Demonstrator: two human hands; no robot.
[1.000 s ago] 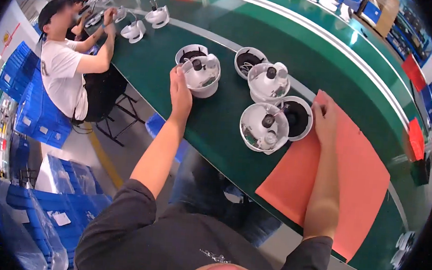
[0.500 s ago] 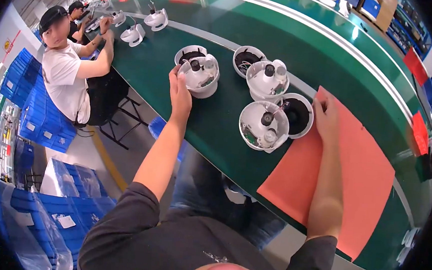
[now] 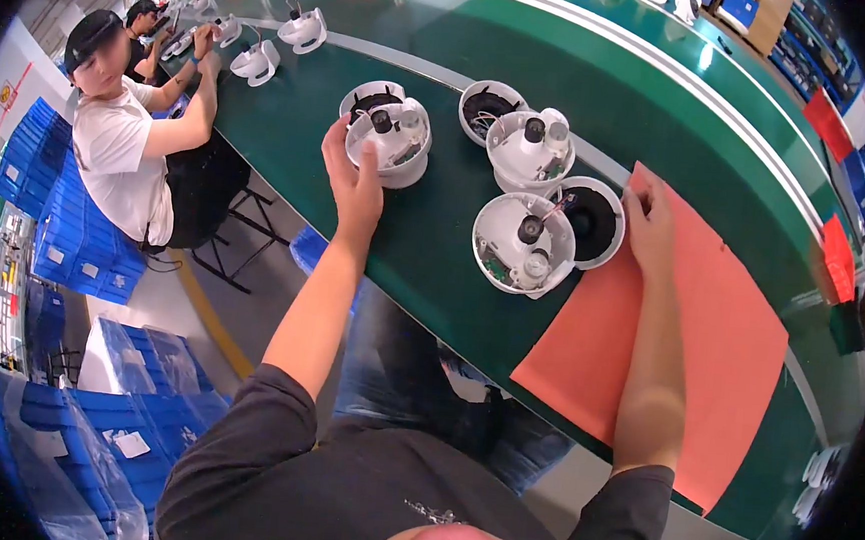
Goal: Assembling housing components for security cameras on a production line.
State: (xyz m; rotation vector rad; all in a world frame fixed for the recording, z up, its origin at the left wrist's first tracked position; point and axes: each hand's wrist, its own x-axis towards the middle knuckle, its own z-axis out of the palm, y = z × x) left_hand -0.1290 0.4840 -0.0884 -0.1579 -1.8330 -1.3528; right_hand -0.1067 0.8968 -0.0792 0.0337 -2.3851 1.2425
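Observation:
My left hand [image 3: 355,179] is wrapped round the left side of a white round camera housing [image 3: 399,170], thumb in front and fingers along its edge. A black lens and a clear part sit in its top, and a white ring with a black inside [image 3: 371,96] stands behind it. My right hand [image 3: 648,225] rests on the orange mat [image 3: 709,330] with its fingers curled; what they pinch, if anything, is hidden. Beside it lies another black-lined white ring [image 3: 592,226], wired to an open white housing [image 3: 514,246]. A similar housing [image 3: 527,156] and ring [image 3: 488,108] stand behind.
The green bench [image 3: 442,271] curves away to the far left, where more white housings [image 3: 304,30] stand. A person in a white shirt [image 3: 115,143] sits at the bench there, another beyond. Blue crates [image 3: 84,236] are stacked at the left. Red bins [image 3: 831,132] line the far side.
The whole view has shifted slightly. My left thumb and fingers have spread wider apart at the housing. My right hand stays at the mat's far corner, with its fingers slightly changed.

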